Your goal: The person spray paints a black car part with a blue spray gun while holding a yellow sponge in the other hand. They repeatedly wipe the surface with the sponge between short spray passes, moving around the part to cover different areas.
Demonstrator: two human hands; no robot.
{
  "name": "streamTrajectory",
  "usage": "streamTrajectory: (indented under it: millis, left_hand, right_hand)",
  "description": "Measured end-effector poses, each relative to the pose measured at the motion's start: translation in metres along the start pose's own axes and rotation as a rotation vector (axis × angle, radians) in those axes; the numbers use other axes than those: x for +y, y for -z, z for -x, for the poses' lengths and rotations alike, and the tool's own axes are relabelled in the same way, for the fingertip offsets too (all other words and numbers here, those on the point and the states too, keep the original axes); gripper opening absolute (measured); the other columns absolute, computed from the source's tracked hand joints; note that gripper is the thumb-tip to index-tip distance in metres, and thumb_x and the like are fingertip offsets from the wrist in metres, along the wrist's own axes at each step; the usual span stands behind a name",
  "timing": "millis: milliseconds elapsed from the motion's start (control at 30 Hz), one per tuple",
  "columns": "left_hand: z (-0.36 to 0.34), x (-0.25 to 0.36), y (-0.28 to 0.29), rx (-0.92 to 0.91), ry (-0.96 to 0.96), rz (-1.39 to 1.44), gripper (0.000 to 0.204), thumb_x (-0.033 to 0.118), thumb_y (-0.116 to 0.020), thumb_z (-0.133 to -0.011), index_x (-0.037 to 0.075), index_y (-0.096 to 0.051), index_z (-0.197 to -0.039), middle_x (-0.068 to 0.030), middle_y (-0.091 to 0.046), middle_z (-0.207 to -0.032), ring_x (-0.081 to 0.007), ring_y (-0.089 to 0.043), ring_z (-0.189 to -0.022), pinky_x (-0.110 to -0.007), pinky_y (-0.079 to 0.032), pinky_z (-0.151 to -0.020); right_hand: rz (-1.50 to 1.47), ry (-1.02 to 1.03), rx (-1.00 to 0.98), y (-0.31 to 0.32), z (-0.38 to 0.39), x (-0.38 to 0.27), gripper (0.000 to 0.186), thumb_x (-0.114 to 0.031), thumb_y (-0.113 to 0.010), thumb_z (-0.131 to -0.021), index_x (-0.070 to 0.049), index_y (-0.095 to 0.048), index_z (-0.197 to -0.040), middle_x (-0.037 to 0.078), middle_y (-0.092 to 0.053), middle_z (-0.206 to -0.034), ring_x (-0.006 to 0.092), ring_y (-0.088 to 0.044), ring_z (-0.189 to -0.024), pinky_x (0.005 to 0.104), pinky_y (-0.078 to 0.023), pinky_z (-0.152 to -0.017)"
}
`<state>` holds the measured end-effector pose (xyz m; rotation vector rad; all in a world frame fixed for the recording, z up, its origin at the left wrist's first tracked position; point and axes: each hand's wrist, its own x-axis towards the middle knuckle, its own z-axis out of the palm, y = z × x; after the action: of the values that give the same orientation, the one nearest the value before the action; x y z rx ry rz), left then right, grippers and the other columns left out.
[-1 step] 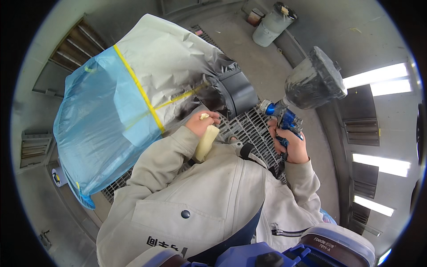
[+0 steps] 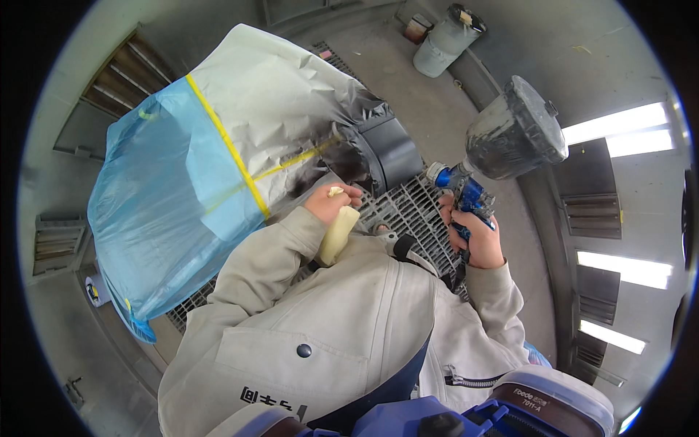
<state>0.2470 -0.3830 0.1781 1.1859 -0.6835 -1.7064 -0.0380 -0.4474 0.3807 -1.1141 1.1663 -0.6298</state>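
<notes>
My left hand (image 2: 326,204) is closed around a pale yellow, crumpled cloth (image 2: 338,237); one end pokes out above the fist and the longer end hangs below it. In my right hand (image 2: 483,242) is a blue spray gun (image 2: 472,195), gripped by its handle, with a large paint-smeared cup (image 2: 510,135) on top. The gun's nozzle faces left, toward a glossy dark grey panel (image 2: 394,151), and is apart from it. White masking paper (image 2: 280,87), darkened with overspray near the panel, adjoins it. My left fist is close to the paper's lower edge.
Blue plastic film (image 2: 164,189) joins the paper along yellow tape (image 2: 222,138). Metal floor grating (image 2: 411,215) lies below my hands. A grey bin (image 2: 445,44) and a small can (image 2: 419,28) stand at the back. Lit strips (image 2: 626,269) line the right wall.
</notes>
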Motion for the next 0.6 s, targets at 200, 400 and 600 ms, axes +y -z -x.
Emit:
streamTrajectory:
  millis: [200, 400, 600]
  left_hand:
    - [0.001, 0.006, -0.011, -0.043, -0.014, -0.019, 0.038, 0.008, -0.052, -0.096, 0.000, -0.070, -0.128, -0.0144, -0.075, -0.120, -0.0210, -0.070, -0.116, -0.033, -0.055, -0.097]
    - [0.001, 0.004, -0.005, -0.042, -0.024, -0.014, 0.039, 0.008, -0.052, -0.096, 0.000, -0.070, -0.129, -0.0144, -0.075, -0.123, -0.0196, -0.070, -0.118, -0.033, -0.054, -0.098]
    - [0.001, 0.000, -0.003, -0.047, -0.052, -0.031, 0.040, 0.009, -0.052, -0.096, 0.000, -0.070, -0.131, -0.0131, -0.075, -0.126, -0.0185, -0.069, -0.119, -0.031, -0.052, -0.100]
  right_hand:
    - [-0.001, -0.038, 0.000, -0.002, 0.000, -0.003, 0.035, -0.013, -0.059, -0.092, 0.004, -0.069, -0.121, 0.008, -0.066, -0.091, 0.0089, -0.044, -0.049, 0.0269, -0.040, -0.048]
    - [-0.074, -0.075, -0.047, -0.002, 0.000, -0.008, 0.032, -0.009, -0.059, -0.093, 0.004, -0.071, -0.119, 0.008, -0.066, -0.092, 0.0084, -0.047, -0.051, 0.0247, -0.039, -0.049]
    - [-0.044, -0.081, -0.071, -0.002, -0.004, -0.011, 0.032, -0.008, -0.059, -0.092, 0.004, -0.071, -0.119, 0.007, -0.066, -0.092, 0.0080, -0.045, -0.051, 0.0247, -0.039, -0.049]
